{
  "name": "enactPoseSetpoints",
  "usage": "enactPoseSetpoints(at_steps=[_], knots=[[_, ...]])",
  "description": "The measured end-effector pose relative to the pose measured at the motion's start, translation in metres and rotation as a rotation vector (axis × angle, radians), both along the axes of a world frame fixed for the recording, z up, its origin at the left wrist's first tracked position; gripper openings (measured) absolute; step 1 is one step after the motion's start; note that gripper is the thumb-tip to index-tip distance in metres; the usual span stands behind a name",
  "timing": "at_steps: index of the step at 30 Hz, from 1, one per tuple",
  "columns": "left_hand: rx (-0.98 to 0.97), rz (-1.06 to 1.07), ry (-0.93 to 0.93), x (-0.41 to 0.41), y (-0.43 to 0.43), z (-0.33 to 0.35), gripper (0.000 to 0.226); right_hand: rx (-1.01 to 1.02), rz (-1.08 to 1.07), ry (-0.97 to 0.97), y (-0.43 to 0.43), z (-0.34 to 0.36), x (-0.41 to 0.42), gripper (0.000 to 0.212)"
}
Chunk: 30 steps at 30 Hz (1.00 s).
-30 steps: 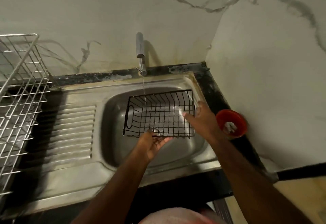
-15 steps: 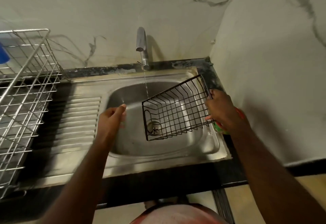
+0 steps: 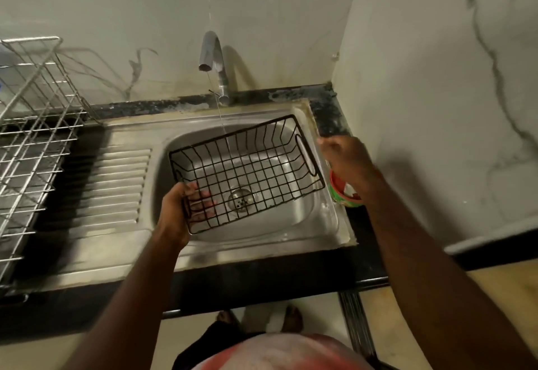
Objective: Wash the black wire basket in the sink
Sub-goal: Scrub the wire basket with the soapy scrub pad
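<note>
black wire basket (image 3: 247,174) has passed from our right hand (image 3: 346,157) to our left hand (image 3: 177,209), which grips its near-left corner over the sink (image 3: 326,224). right hand hangs loosely curled, holding nothing, by the right rim; rinsing under the tap (image 3: 211,52) goes on.

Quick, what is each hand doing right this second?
Left hand: grips the near-left end of the black wire basket.
Right hand: off the basket, above a red container; fingers blurred, cannot tell.

Pale marble-veined walls (image 3: 291,20) meet in a corner at 1 o'clock. A dark desk (image 3: 262,285) runs across, a silver wire rack (image 3: 32,136) at 9 o'clock, tan floor (image 3: 407,297) at 5 o'clock.
</note>
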State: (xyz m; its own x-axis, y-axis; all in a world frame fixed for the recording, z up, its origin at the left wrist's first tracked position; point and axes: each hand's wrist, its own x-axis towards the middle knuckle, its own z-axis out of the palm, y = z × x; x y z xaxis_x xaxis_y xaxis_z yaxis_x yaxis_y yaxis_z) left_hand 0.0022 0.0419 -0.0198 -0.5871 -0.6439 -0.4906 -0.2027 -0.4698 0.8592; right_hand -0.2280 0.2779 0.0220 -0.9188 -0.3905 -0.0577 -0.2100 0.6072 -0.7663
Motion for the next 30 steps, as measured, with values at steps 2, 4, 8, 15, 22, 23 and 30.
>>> enactPoseSetpoints(at_steps=[2,4,8,15,22,23,30], knots=[[-0.047,0.013,-0.004,-0.001,0.004,-0.002,0.026,0.137,-0.148,0.079,0.026,-0.014,-0.014,0.024],[-0.074,0.008,-0.019,-0.002,0.005,-0.004,0.021,0.352,-0.143,0.049,0.044,-0.025,-0.023,0.017],[-0.09,-0.01,-0.02,0.002,0.006,-0.006,0.018,0.721,0.033,-0.131,0.045,-0.036,-0.028,0.051],[-0.051,-0.059,-0.019,0.012,0.016,-0.011,0.015,0.783,-0.013,-0.078,0.035,-0.048,-0.023,0.056],[-0.031,-0.101,0.007,0.017,0.021,-0.012,0.043,0.428,-0.179,0.043,0.046,0.009,-0.012,0.038],[-0.029,-0.097,0.006,0.017,0.022,-0.011,0.042,0.282,-0.229,0.062,0.047,0.024,-0.003,0.04],[-0.01,-0.138,-0.025,0.015,0.027,-0.017,0.06,-0.451,-0.067,-0.301,0.006,0.06,0.09,0.029]])
